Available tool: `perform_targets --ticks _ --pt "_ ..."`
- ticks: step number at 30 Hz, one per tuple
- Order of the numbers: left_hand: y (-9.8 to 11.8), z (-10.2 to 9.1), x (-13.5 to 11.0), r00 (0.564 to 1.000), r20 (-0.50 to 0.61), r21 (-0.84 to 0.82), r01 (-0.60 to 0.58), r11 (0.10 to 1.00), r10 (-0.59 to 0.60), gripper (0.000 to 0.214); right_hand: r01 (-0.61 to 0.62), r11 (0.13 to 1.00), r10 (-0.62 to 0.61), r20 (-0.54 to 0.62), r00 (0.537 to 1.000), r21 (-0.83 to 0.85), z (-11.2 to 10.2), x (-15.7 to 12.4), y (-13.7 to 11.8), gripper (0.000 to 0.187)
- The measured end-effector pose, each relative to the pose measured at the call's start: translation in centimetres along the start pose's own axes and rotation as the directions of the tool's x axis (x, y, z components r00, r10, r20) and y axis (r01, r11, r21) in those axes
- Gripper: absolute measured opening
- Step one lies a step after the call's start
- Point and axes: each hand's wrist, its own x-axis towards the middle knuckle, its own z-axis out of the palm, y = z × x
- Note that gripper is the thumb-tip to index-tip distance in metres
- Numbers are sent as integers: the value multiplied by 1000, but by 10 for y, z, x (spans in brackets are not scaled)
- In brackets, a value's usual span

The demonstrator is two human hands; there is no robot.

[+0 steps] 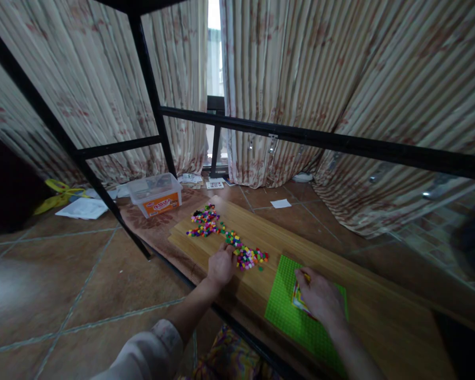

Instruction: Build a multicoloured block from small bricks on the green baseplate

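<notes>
Striped curtains [312,68] hang beyond your hands, behind a black frame [241,124]; tiled floor [75,285] lies to the left of your left arm. Work surface: wooden board [301,237], running beneath both hands. Clear tub [158,195] with an orange label stands beyond your left hand, off to its left.

Bricks: small, many colours, loose, in 2 rough clusters joined by a thin trail. Near bricks [253,257] lie just right of your left fingertips; far bricks [206,221] lie ahead of that hand, slightly left. Green plate [277,301] lies under your right hand, with a multicoloured patch [298,301] on it, partly covered by your fingers.

Left hand [220,265]: fingers drawn narrow at the edge of the near bricks; cannot tell whether a brick is gripped. Right hand [322,301]: fingers curled low over the patch, a yellow piece at the tips; cannot tell whether it is pinched or seated.

Step in hand, as judged: right hand placing or pressing on the patch while the left picks among the bricks. Next move would call for a fine fingertip pinch, studs squared to the plate, then straight downward pressure without disturbing neighbouring pieces.
</notes>
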Motion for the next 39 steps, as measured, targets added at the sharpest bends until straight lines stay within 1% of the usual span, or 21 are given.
perform_targets --ticks 2,4,5,7,9,10,11,12,13,15,17,19,21,23,25,27,29,32,34,37,39 --pt "2 -1 0 1000 0 16 5 1000 -5 23 7 1000 -7 6 1000 21 0 -1 1 45" --pt "2 -3 -1 1000 -8 24 6 1000 -6 23 28 998 -27 -23 999 49 -2 -2 2 47" --pt "2 -4 -2 1000 -15 23 7 1000 -6 22 46 997 -41 -67 997 59 -3 -3 2 47" --pt "0 -8 -5 999 -45 7 -2 1000 2 23 94 992 -75 -215 974 80 -9 -7 -1 47" --pt "-1 -14 -11 995 -98 -42 -17 999 13 22 184 974 -122 -378 918 133 -18 -16 -11 47" --pt "-1 -18 -16 991 -130 -84 -33 996 22 21 231 954 -129 -436 891 189 -22 -21 -19 47" --pt "0 -23 -23 987 -159 -136 -57 989 35 20 286 919 -137 -462 876 270 -25 -28 -29 46" --pt "2 -27 -31 982 -180 -198 -88 976 52 19 311 867 -117 -447 887 390 -26 -35 -41 45" --pt "5 -32 -41 979 -188 -257 -129 958 81 19 304 787 -79 -400 913 537 -26 -42 -53 44" --pt "13 -41 -62 978 -164 -342 -179 922 129 19 221 575 -59 -229 972 788 -20 -57 -78 45" --pt "21 -47 -84 975 -146 -396 -213 893 168 18 104 379 -48 -93 995 920 -9 -69 -98 46" --pt "27 -48 -103 970 -124 -445 -242 862 208 17 14 235 -33 -6 999 972 3 -82 -108 41" --pt "30 -44 -118 972 -85 -542 -230 808 220 18 -47 116 -19 50 999 992 13 -94 -111 36" --pt "33 -35 -127 979 -24 -707 -161 689 205 18 -91 -1 4 91 996 996 17 -105 -108 33" --pt "36 -25 -134 983 42 -857 -57 512 181 22 -108 -86 44 112 993 990 19 -116 -104 31" --pt "39 -15 -138 986 82 -925 21 378 146 26 -95 -87 75 102 992 992 20 -125 -100 31" --pt "42 -9 -142 988 98 -942 53 330 120 29 -66 -21 86 68 994 998 21 -132 -96 32" --pt "45 -7 -148 985 126 -954 88 286 118 29 -52 77 70 46 996 996 25 -140 -90 34" --pt "47 -9 -152 983 156 -954 125 271 96 31 -52 123 59 45 997 991 28 -144 -86 34" --pt "51 -13 -155 984 178 -939 160 306 31 32 -30 193 45 21 999 981 31 -147 -83 32" --pt "54 -15 -155 982 190 -932 179 315 5 32 -21 194 49 12 999 981 31 -147 -83 30"
